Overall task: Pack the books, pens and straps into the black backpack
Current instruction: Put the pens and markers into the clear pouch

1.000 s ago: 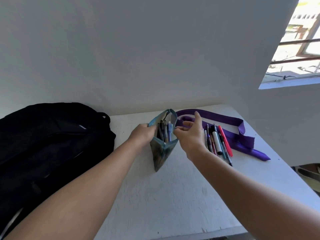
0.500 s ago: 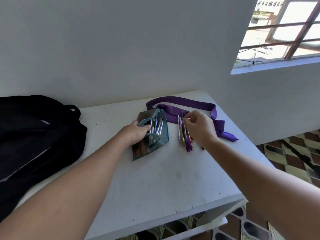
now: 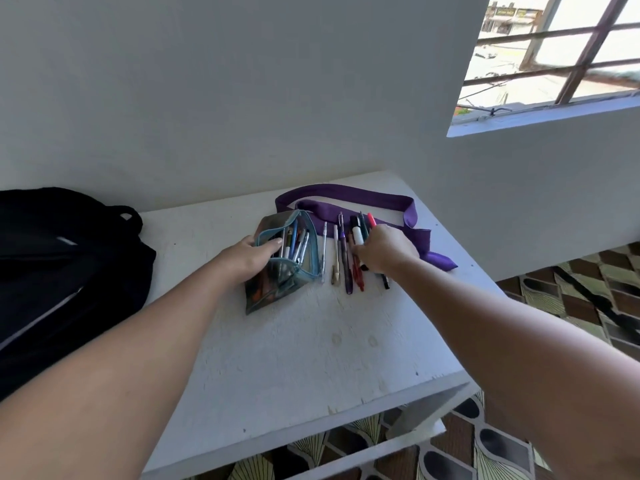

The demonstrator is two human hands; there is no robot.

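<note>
Two bare forearms, left hand (image 3: 249,258) and right hand (image 3: 384,249) uncovered. No sleeves reaching into view. Wrists and fingers plain, unadorned.

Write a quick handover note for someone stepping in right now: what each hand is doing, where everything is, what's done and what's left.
Left hand holds the pencil case open on the white table; some pens are already inside it.
Right hand is gathering the loose pens beside the case; grip not clear.
Purple strap lies behind them.
Black backpack sits at the table's left; nothing seen packed in it.
Left: finish the pens, pack case and strap. No books in view.
</note>
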